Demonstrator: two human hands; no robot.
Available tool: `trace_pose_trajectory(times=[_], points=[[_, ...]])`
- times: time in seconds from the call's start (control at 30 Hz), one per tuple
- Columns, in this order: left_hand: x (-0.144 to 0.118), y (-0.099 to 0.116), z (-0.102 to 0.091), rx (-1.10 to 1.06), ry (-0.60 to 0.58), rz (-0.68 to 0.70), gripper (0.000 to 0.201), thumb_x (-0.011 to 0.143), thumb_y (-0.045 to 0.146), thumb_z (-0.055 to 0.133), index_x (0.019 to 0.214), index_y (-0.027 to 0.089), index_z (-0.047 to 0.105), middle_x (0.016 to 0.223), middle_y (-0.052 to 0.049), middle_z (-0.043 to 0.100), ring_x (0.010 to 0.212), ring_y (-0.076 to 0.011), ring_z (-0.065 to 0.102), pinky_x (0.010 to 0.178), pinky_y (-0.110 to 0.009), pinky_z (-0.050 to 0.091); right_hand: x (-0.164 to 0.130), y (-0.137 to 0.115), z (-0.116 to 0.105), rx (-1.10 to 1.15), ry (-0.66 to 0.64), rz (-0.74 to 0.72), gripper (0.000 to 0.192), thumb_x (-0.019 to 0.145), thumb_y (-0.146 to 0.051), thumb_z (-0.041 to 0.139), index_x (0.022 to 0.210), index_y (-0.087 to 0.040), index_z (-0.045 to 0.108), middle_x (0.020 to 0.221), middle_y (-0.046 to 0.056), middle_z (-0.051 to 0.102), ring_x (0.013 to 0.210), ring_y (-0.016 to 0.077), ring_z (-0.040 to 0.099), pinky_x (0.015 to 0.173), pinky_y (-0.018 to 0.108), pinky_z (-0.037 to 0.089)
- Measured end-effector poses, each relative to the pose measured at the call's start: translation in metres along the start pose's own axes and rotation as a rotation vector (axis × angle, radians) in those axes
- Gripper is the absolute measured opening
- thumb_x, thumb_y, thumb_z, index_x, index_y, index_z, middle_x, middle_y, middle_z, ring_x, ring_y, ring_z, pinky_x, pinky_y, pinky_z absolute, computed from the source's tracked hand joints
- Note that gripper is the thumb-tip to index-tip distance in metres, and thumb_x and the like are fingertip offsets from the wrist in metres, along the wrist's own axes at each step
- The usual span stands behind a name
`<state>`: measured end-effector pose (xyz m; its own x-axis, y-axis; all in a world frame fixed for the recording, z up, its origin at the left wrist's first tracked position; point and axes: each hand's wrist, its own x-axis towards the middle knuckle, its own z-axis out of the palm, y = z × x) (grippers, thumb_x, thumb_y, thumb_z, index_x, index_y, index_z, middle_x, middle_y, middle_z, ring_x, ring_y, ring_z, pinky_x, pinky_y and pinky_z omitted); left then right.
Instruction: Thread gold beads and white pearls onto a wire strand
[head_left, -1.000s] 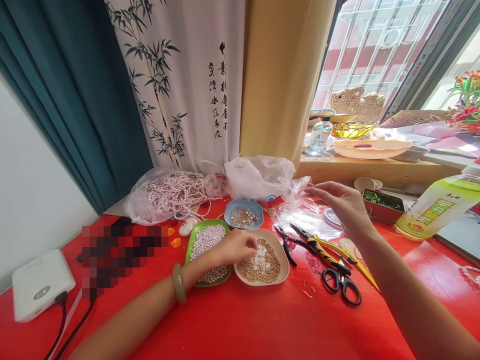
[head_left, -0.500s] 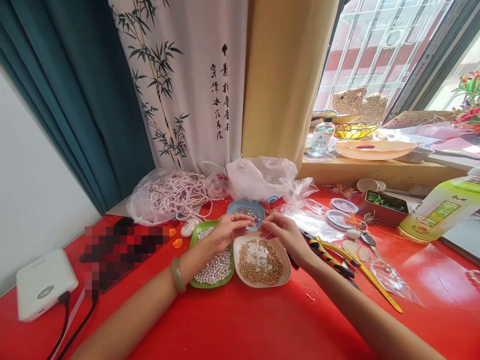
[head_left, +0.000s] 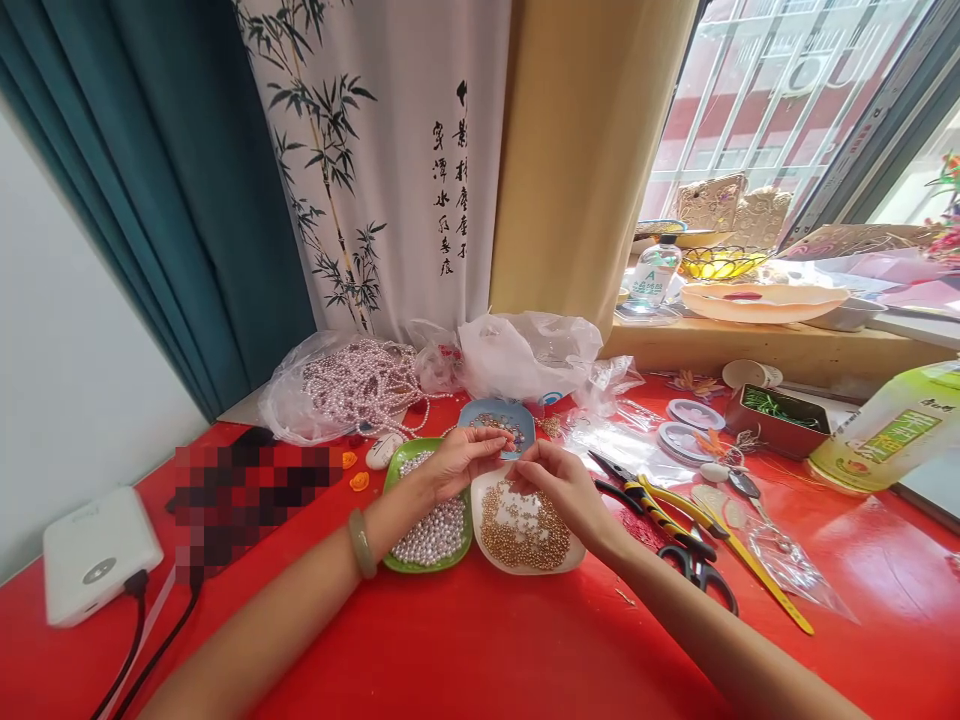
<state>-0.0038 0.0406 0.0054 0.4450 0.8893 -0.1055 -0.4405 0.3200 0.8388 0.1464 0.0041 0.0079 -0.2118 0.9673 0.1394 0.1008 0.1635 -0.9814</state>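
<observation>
Thumb and fingers pinched together, my left hand (head_left: pixel 466 462) hovers over the upper right of the green dish (head_left: pixel 427 569), which holds white pearl beads (head_left: pixel 436 532). What it pinches is too small to make out. My right hand (head_left: pixel 553 484) is also pinched, above the white dish (head_left: pixel 487 545) of small gold beads (head_left: pixel 536 545); whatever lies between its fingers is hidden. The two hands are close but apart. Just beyond them sits a blue dish (head_left: pixel 469 414) of mixed small beads, partly covered by my fingers. A bangle (head_left: pixel 361 545) circles my left wrist.
Right of my right arm lie yellow-handled pliers (head_left: pixel 649 505), black scissors (head_left: pixel 701 575) and a yellow measuring tape (head_left: pixel 772 582). Bagged pearl strands (head_left: pixel 360 385) and a white plastic bag (head_left: pixel 525 355) line the back. A drink bottle (head_left: pixel 889 430) stands far right, a white box (head_left: pixel 101 560) left.
My right hand has come lower and slightly nearer over the gold beads. My left hand keeps its pinch. The whole view has shifted a little, and the scissors now show more.
</observation>
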Motion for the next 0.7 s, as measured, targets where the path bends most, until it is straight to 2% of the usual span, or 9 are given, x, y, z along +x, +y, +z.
trace_pose_trajectory(times=[0.37,0.7], points=[[-0.0002,-0.0002,0.0017,0.01,0.009,0.003,0.012,0.063,0.005,0.063,0.074,0.01,0.06,0.075,-0.004,0.059,0.067,-0.0105,0.056,0.064,-0.023,0.045,-0.0008,-0.0002,0.0006,-0.009,0.022,0.002,0.008,0.07,-0.019,0.049,0.062,-0.017,0.049,0.055,-0.002,0.055,0.054,0.0112,0.054,0.053,0.022,0.042],[0.0026,-0.0033,-0.0049,0.025,-0.013,0.011,0.014,0.062,0.005,0.063,0.075,0.01,0.061,0.077,-0.005,0.06,0.068,-0.0109,0.056,0.066,-0.024,0.045,0.0007,0.0035,0.0009,-0.004,0.01,0.0,0.009,0.071,-0.021,0.049,0.062,-0.017,0.049,0.056,-0.002,0.056,0.054,0.0116,0.055,0.054,0.023,0.043]])
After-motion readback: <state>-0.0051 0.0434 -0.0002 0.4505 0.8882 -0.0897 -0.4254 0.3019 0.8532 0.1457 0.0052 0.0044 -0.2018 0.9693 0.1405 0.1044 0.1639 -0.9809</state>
